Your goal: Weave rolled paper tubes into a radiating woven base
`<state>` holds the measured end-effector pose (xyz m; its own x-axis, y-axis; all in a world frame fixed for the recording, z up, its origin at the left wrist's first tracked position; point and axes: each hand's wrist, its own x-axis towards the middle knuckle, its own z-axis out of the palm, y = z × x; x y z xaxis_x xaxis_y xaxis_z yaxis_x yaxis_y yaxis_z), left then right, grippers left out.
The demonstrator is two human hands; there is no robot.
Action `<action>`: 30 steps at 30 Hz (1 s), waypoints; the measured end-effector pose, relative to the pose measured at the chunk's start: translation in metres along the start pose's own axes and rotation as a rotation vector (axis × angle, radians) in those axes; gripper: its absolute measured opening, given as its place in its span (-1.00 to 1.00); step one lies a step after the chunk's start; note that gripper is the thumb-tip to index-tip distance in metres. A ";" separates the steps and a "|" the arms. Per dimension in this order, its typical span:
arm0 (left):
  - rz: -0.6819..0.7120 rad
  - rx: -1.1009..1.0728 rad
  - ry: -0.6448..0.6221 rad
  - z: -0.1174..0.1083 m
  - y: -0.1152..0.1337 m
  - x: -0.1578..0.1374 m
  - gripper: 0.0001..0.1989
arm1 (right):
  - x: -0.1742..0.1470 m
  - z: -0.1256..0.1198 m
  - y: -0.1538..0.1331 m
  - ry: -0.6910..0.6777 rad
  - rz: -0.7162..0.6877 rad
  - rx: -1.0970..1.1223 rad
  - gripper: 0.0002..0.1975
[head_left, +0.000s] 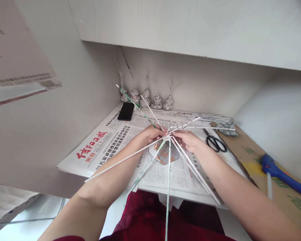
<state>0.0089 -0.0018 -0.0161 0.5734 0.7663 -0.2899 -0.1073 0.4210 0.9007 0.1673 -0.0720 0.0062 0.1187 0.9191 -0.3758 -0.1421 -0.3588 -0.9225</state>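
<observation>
Between my two hands is a star-shaped weave of rolled paper sticks (167, 137), its long white and green-marked ends spreading out on all sides. My left hand (154, 133) grips the left of its small woven centre, thumb on top. From the right, my right hand (187, 139) pinches the same centre with thumb and fingers; some fingertips are hidden under the sticks. One stick crosses above my left forearm and another points down toward my lap. Below the centre, an octagonal patterned piece (164, 157) lies on the newspaper (130, 144).
Several small woven paper gourds (145, 98) line the back wall. A black phone (125, 111) lies at back left. Spare paper sticks (190, 115) lie behind my hands. To the right are black scissors (215, 142), cardboard (243, 150) and a blue glue gun (278, 172). A shelf overhangs the table.
</observation>
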 end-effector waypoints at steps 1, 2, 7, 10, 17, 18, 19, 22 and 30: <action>-0.002 0.000 -0.011 0.000 0.001 -0.001 -0.75 | 0.001 0.005 0.001 0.018 0.009 0.033 -0.90; 0.001 0.002 -0.018 0.001 0.002 -0.002 -0.76 | 0.002 0.008 0.002 0.035 0.021 0.077 -0.88; -0.005 0.024 -0.015 0.004 0.004 -0.005 -0.83 | -0.001 0.008 0.014 0.041 0.031 0.294 -0.83; -0.015 0.053 -0.015 0.004 0.004 -0.006 -0.86 | -0.011 0.010 0.025 0.033 -0.065 0.328 -0.90; -0.001 0.081 0.006 0.006 0.006 -0.012 -0.86 | -0.033 0.019 0.031 0.149 -0.169 0.421 -0.91; -0.004 0.071 0.009 0.007 0.007 -0.013 -0.85 | -0.034 0.017 0.028 0.177 -0.205 0.402 -0.89; -0.009 0.063 0.013 0.007 0.008 -0.015 -0.85 | -0.034 0.014 0.024 0.202 -0.237 0.370 -0.88; -0.024 0.074 0.005 0.009 0.010 -0.018 -0.85 | -0.030 -0.004 0.009 0.254 -0.324 0.236 -0.82; -0.027 0.146 -0.031 0.009 0.008 -0.019 -0.86 | -0.021 -0.033 -0.015 0.326 -0.243 0.286 -0.95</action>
<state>0.0043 -0.0170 -0.0005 0.5996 0.7393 -0.3065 0.0266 0.3644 0.9308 0.1990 -0.0913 0.0247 0.4767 0.8553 -0.2028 -0.3309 -0.0391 -0.9429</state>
